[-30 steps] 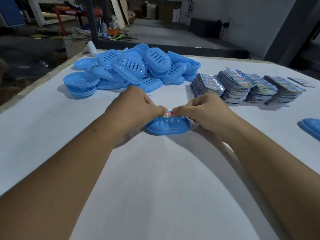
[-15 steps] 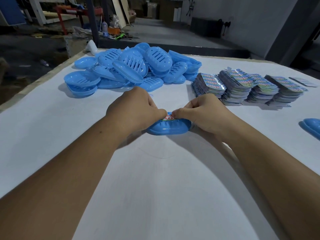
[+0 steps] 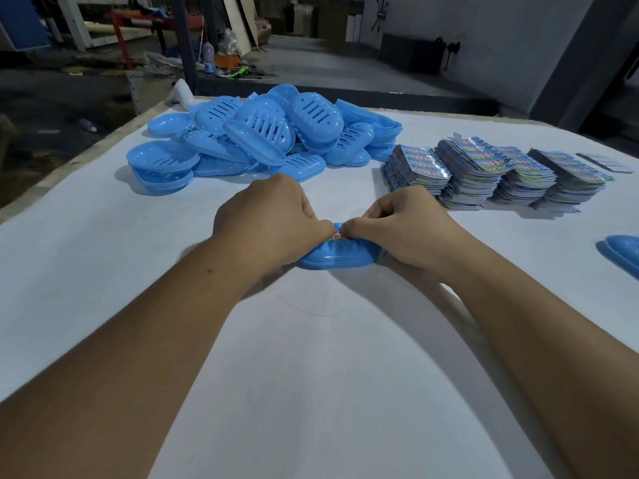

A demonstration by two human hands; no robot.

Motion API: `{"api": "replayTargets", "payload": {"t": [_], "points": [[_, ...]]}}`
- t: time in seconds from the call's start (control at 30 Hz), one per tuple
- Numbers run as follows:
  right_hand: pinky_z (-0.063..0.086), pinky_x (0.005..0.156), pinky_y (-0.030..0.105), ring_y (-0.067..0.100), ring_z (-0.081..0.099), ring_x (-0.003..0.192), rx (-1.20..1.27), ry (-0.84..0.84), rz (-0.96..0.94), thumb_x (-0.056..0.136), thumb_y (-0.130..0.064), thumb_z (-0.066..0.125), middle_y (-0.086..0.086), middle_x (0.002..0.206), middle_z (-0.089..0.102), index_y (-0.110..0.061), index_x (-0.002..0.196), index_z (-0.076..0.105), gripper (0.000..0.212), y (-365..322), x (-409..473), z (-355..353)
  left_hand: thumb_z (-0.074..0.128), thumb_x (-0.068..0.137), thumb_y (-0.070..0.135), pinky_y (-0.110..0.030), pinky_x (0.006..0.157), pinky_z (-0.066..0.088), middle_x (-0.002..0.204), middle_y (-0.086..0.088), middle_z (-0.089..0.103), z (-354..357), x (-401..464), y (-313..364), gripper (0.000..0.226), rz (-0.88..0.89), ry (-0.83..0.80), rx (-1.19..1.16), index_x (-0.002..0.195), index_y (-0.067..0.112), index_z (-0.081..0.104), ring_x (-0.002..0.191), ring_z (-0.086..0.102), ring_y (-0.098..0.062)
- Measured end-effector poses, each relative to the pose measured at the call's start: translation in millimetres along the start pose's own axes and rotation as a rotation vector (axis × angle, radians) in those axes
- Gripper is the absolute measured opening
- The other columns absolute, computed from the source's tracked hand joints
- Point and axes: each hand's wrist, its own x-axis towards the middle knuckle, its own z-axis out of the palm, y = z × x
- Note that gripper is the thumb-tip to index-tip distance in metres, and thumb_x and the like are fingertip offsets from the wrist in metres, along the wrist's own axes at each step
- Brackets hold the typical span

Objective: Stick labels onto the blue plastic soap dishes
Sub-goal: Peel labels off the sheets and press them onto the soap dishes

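We work on a white table point(image 3: 103, 271) that carries everything within reach. The largest mass on it is the pile of blue soap dishes point(image 3: 262, 140) at the far left, heaped loosely, so we judge it to be the unlabelled stock. To the far right of that pile stand the stacks of printed labels point(image 3: 501, 171), set in a row, presumably so a sheet can be taken without reaching across the work. At the right edge lies a single blue dish point(image 3: 622, 254), well apart from the heap; we take it for a finished piece, though no label shows on it from here. In the middle, nearest us, is the dish in hand point(image 3: 339, 259), resting on the table for support while we press. Our left hand point(image 3: 273, 219) and right hand point(image 3: 404, 226) curl over its two ends, fingers bent and thumbs meeting at the centre, which steadies the dish against sliding. Between the thumbs shows a sliver of the label point(image 3: 338, 235), pinched down onto the dish top; whether it is fully stuck we cannot tell
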Motion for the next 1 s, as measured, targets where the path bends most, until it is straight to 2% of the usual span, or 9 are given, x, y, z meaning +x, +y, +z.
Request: {"api": "replayTargets", "payload": {"t": [0.23,0.47,0.63,0.77,0.93,1.0], "points": [[0.031,0.036,0.013,0.001,0.045,0.039,-0.07,0.018,-0.03,0.071,-0.043,0.086,-0.012,0.046,0.058,-0.013,0.063,0.073,0.033,-1,0,2,0.074,0.076,0.06,-0.027,0.057,0.04,0.068,0.012,0.069,2,0,0,0.034,0.028,0.008,0.028,0.066,0.028,0.072,0.071,0.064,-0.01],[0.031,0.035,0.013,0.0,0.047,0.039,-0.119,0.021,-0.024,0.07,-0.049,0.085,-0.012,0.045,0.058,-0.015,0.062,0.072,0.037,-1,1,1,0.078,0.074,0.062,-0.028,0.059,0.045,0.066,0.011,0.069,2,2,-2,0.04,0.031,-0.009,-0.004,0.064,0.025,0.069,0.07,0.064,-0.011],[0.032,0.034,0.017,0.005,0.044,0.036,-0.129,0.013,0.003,0.066,-0.055,0.084,-0.005,0.048,0.059,-0.016,0.065,0.07,0.042,1,2,0,0.08,0.072,0.066,-0.029,0.056,0.036,0.072,0.014,0.062,3,6,-6,0.047,0.017,-0.047,-0.059,0.072,0.022,0.063,0.069,0.057,-0.006],[0.032,0.034,0.018,0.005,0.043,0.034,-0.126,0.027,-0.022,0.067,-0.053,0.084,-0.005,0.047,0.058,-0.016,0.066,0.068,0.041,3,3,2,0.081,0.068,0.067,-0.028,0.058,0.037,0.072,0.018,0.058,6,7,-9,0.048,-0.006,-0.037,-0.083,0.07,0.022,0.064,0.069,0.056,-0.003],[0.031,0.036,0.014,0.001,0.045,0.039,-0.099,0.03,-0.071,0.068,-0.051,0.085,-0.014,0.045,0.054,-0.016,0.067,0.066,0.04,8,5,2,0.087,0.068,0.061,-0.027,0.056,0.038,0.051,0.014,0.06,5,11,-12,0.047,-0.025,-0.109,-0.201,0.062,0.021,0.063,0.057,0.055,-0.008],[0.031,0.04,0.012,0.0,0.044,0.043,-0.038,0.022,-0.108,0.074,-0.048,0.084,-0.015,0.048,0.055,-0.017,0.07,0.066,0.036,10,6,1,0.087,0.072,0.054,-0.026,0.058,0.043,0.047,0.013,0.058,5,12,-15,0.045,-0.075,-0.152,-0.357,0.063,0.019,0.06,0.053,0.054,-0.011]]}}
